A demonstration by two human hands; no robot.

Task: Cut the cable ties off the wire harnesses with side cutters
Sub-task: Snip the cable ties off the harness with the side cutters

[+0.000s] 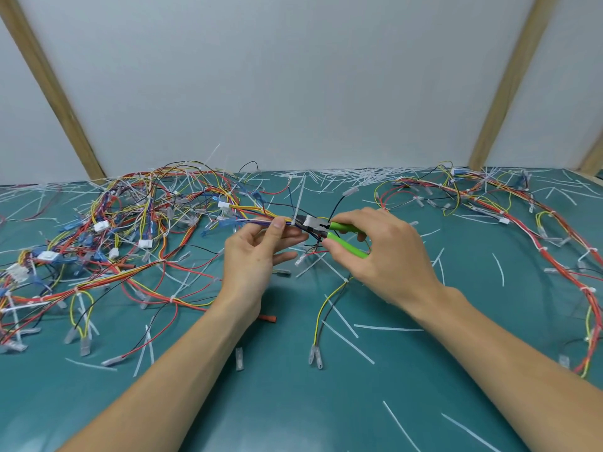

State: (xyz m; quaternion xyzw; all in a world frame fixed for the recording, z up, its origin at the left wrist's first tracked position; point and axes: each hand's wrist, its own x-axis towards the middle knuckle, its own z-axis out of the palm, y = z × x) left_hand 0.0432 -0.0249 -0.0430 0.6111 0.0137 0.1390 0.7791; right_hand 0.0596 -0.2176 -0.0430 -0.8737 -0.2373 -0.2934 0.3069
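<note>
Left hand is pinching a bundle of the wire harness between thumb and fingers, its grip clamped on the wires and holding them raised above the green worktop. Right hand is gripping the side cutters by their green handles, fingers curled round both. The cutter head is sitting just right of the left grip, its metal nose touching the bundle where a white cable tie is standing up from the wires. The blades appear to be against the tie's base, though the view is too small to say whether they are biting on it.

Left of the left grip, a big tangled pile of harnesses is lying on the worktop, red, yellow, blue and black wires with white connectors. Well right of the right grip, a longer harness is trailing across the worktop. Cut white tie pieces are lying scattered below both grips and thickly along the far edge beyond them. A yellow and black wire pair is hanging down beneath the right grip.
</note>
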